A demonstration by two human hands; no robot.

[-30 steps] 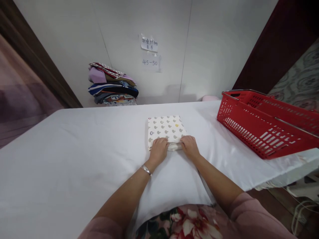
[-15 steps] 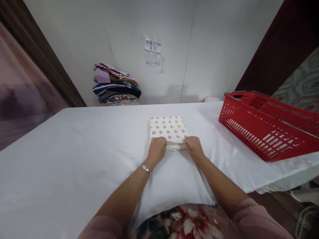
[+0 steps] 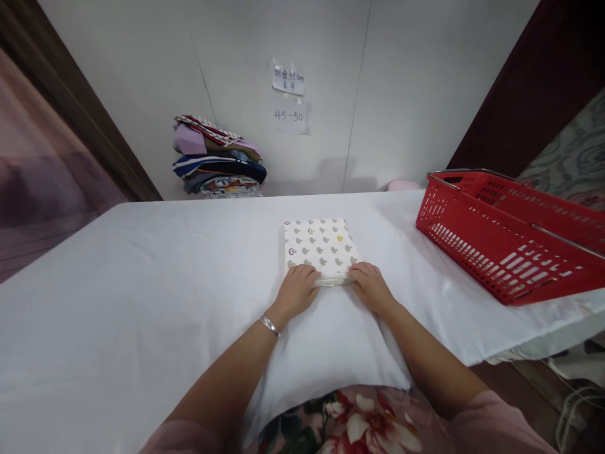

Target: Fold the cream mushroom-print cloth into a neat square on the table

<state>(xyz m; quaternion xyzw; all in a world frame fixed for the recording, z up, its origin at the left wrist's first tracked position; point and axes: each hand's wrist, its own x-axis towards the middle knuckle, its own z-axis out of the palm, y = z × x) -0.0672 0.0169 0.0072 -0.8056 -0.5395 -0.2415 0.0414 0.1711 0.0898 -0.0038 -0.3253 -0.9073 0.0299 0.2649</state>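
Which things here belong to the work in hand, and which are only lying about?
In the work:
folded printed cloth
left hand and right hand, touching its near edge
white-covered table, underneath

Probably just lying about:
red plastic basket, untouched
stack of folded fabrics, untouched

A broad table (image 3: 155, 302) spreads across the view under a smooth white cover, which has faint creases and drops over the edge at the lower right. Near its middle, closer to the far edge than to the near one, a folded cloth (image 3: 316, 246) lies flat in a squarish bundle, off-white with small grey shapes and a yellow one, its layers showing along the near side. Well apart on the right stands a red plastic basket (image 3: 477, 233) with slotted walls and metal handles, set at an angle and cut off by the picture's edge.
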